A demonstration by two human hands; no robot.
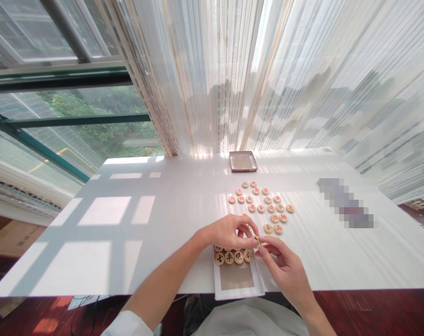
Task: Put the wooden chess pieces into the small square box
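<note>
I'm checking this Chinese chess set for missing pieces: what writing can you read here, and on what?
"车", black, on a wooden xiangqi piece.
"炮", black, on the piece beside it.
"卒", black, on the next piece.
"兵", red, on a piece.
Too small or blurred: the other pieces, and the pixelated strip.

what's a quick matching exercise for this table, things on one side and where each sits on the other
Things
1. left hand
2. loose pieces
3. piece row
4. far tray

Places
A. in a cluster on the table
B. at the table's far edge
C. above the near tray
D. along the near tray's far end

Pairs: 1-C, 2-A, 3-D, 4-B
</note>
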